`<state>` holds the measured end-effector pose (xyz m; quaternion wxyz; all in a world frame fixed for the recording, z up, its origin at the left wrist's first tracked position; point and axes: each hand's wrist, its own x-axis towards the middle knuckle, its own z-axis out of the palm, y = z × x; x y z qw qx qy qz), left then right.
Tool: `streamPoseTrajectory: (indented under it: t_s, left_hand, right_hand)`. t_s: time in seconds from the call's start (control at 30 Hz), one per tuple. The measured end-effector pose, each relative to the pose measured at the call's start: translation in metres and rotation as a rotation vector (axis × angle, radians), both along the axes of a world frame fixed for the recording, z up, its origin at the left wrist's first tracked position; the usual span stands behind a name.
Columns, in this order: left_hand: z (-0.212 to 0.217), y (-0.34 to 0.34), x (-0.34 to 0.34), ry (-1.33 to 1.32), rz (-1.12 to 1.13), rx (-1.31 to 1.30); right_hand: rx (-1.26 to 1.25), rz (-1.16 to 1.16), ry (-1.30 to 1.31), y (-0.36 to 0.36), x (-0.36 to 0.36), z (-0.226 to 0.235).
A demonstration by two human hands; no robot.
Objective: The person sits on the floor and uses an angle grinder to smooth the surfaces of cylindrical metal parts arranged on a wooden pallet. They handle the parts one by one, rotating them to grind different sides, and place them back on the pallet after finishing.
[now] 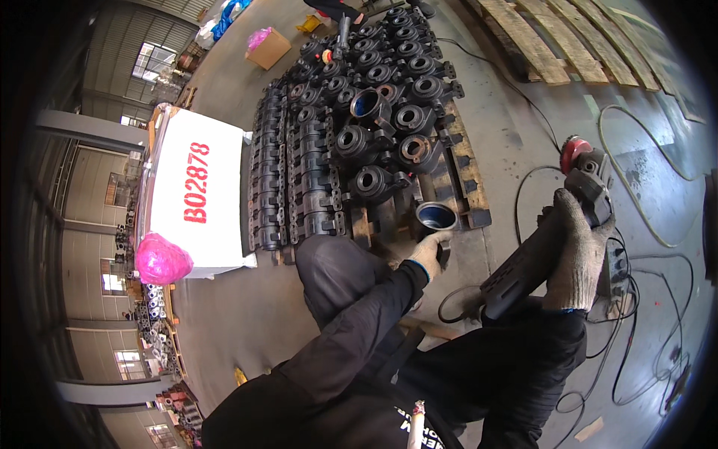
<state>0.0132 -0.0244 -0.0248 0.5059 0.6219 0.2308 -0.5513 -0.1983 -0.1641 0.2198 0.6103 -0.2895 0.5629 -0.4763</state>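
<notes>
My left hand (428, 257), in a knitted work glove, grips the near side of a dark cast-metal housing (436, 217). The round opening of this housing faces up and shows a bluish inside. Off to the right, my gloved right hand (580, 262) is wrapped round the body of an angle grinder (535, 251). Its reddish disc (575, 153) points away from me, apart from the housing. Rows of similar black castings (370, 181) stand on a wooden pallet (465, 176) just beyond my left hand.
At left stands a large white box (198, 191) with a pink plastic bundle (163, 259) by its near corner. Wooden pallets (553, 37) lie at the far right. Cables (523, 187) loop over the floor on the right. Beyond the castings are a cardboard box (269, 50) and part of another person (334, 9).
</notes>
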Motion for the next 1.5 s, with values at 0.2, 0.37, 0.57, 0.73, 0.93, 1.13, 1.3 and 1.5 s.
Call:
streamPoseTrajectory:
  t_s: [0.2, 0.37, 0.57, 0.73, 0.93, 1.13, 1.3, 1.5]
  left_hand:
    - [-0.001, -0.04, -0.01, 0.268, 0.598, -0.347]
    - [-0.06, -0.053, 0.0, 0.2, 0.569, -0.409]
    - [-0.028, -0.039, -0.019, 0.001, -0.247, -0.112]
    - [-0.039, -0.015, -0.003, 0.028, -0.169, -0.312]
    - [0.035, 0.034, -0.018, 0.038, -0.361, -0.611]
    - [0.066, 0.073, -0.011, -0.08, -0.494, -0.773]
    - [-0.016, 0.107, -0.016, -0.822, -1.119, -0.342]
    - [-0.123, 0.12, -0.033, -0.949, -0.79, -0.294]
  right_hand:
    - [0.001, -0.014, 0.058, -0.006, 0.0, -0.002]
    - [0.058, 0.011, 0.086, -0.003, 0.01, 0.003]
    - [0.037, 0.01, 0.129, -0.009, 0.009, -0.007]
    - [-0.004, 0.116, 0.163, 0.002, 0.031, -0.018]
    - [-0.091, 0.324, 0.282, 0.024, 0.067, -0.048]
    - [-0.17, 0.509, 0.334, 0.066, 0.115, -0.133]
    - [-0.198, 0.559, 0.467, 0.12, 0.152, -0.161]
    - [-0.125, 0.682, 0.651, 0.136, 0.17, -0.177]
